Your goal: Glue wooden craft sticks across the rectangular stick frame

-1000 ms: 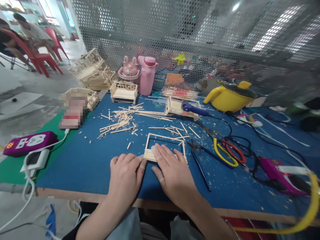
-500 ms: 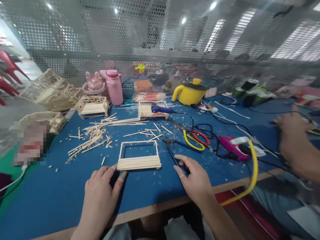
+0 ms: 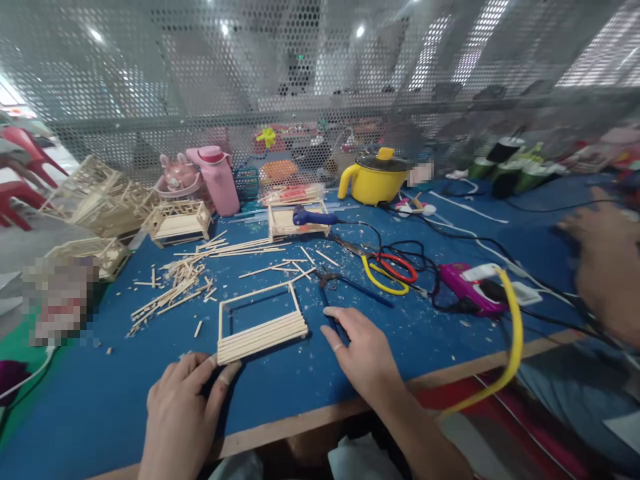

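Note:
My left hand [image 3: 183, 407] is closed on the near left corner of a small rectangular wooden stick frame [image 3: 263, 338], pinched between thumb and fingers. Several sticks lie side by side along the frame's near side; its far part is an open outline. To the right, my right hand [image 3: 360, 350] has thumb and forefinger closed around one handle of blue-handled pliers [image 3: 357, 288]. The pliers lie on the table with handles spread wide, their jaws beyond the frame's right corner. Part of the held handle is hidden by my fingers.
Loose wooden sticks [image 3: 180, 283] lie at left. Behind are a blue glue gun [image 3: 315, 217], red-and-yellow-handled scissors [image 3: 385, 277], a yellow pot [image 3: 375, 183] and a pink bottle [image 3: 220, 183]. Cables and a magenta power strip [image 3: 470, 290] lie right, near another person's arm [image 3: 607, 267].
The stick frame has turned, its left end swinging nearer me, and shifted left with my left hand. My right hand and the pliers have moved left, with the pliers' handles spread wider.

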`<state>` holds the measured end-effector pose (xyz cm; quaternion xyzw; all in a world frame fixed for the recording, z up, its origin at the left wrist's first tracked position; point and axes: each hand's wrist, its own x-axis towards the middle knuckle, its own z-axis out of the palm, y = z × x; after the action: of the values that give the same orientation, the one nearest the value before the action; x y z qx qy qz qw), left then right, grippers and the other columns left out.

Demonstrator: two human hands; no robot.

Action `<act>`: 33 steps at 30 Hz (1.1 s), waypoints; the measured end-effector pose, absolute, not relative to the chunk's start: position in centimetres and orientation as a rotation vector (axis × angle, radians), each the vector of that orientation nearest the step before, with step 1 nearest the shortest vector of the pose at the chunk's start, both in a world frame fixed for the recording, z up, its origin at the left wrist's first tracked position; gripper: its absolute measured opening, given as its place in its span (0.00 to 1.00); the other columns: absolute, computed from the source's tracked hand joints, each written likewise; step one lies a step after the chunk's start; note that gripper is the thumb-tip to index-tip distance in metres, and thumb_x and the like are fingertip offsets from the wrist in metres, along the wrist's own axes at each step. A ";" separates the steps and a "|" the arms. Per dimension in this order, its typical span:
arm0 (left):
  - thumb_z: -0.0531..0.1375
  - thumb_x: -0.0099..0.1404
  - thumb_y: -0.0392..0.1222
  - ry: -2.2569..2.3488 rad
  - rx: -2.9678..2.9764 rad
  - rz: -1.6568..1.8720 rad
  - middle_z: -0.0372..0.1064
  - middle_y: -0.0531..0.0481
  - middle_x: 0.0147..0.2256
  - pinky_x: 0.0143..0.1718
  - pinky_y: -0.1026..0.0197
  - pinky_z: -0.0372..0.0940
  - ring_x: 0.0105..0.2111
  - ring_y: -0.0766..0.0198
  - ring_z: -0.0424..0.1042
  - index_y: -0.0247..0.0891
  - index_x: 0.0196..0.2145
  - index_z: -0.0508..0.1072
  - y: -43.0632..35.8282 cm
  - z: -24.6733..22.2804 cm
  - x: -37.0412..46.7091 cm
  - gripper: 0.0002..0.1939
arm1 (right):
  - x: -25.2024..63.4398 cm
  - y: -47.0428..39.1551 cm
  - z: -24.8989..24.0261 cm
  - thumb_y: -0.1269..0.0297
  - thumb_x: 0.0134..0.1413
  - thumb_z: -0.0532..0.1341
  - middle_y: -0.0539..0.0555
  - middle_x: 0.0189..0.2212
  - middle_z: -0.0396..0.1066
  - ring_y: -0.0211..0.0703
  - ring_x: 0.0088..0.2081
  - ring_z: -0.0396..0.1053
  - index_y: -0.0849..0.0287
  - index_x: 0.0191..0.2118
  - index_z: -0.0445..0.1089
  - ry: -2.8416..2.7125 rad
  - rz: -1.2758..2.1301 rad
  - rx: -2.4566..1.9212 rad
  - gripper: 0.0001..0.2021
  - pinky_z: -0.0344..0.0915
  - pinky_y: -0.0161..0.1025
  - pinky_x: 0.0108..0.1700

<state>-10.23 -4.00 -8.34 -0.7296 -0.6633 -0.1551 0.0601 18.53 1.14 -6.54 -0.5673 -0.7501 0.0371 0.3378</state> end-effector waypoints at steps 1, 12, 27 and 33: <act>0.54 0.65 0.49 -2.015 -2.216 -0.475 0.74 0.48 0.34 0.32 0.59 0.64 0.33 0.57 0.71 0.45 0.34 0.77 -3.9 -8.3 -9.9 0.13 | 18.5 1.1 -6.4 0.69 0.56 0.57 0.57 0.38 0.76 0.48 0.40 0.74 0.59 0.43 0.72 -1.973 0.106 -1.468 0.10 0.71 0.44 0.44; 0.51 0.67 0.54 -2.160 -2.238 -0.579 0.70 0.48 0.33 0.35 0.55 0.59 0.34 0.55 0.68 0.44 0.33 0.75 -3.4 -7.7 -8.6 0.18 | 19.7 0.9 -6.1 0.64 0.58 0.58 0.58 0.42 0.74 0.48 0.44 0.72 0.59 0.48 0.70 -2.074 0.259 -1.456 0.13 0.70 0.44 0.46; 0.56 0.66 0.52 -2.123 -2.260 -0.738 0.70 0.50 0.34 0.38 0.54 0.58 0.36 0.54 0.69 0.43 0.33 0.72 -3.7 -7.8 -8.3 0.11 | 16.7 16.8 0.4 0.57 0.56 0.63 0.58 0.48 0.70 0.48 0.45 0.71 0.60 0.52 0.66 -2.548 0.314 -1.854 0.20 0.69 0.49 0.46; 0.55 0.66 0.51 -2.163 -2.256 -0.744 0.71 0.51 0.34 0.38 0.54 0.58 0.37 0.55 0.69 0.44 0.34 0.72 -3.6 -7.7 -8.2 0.11 | 12.7 18.0 -0.9 0.60 0.61 0.59 0.56 0.48 0.69 0.45 0.44 0.71 0.60 0.51 0.67 -2.647 0.422 -1.649 0.15 0.70 0.48 0.44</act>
<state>-8.21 -3.57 -7.69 -0.7017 -0.6729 -0.2314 -0.0356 12.67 18.03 -0.91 -0.5240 -0.8411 0.1340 -0.0026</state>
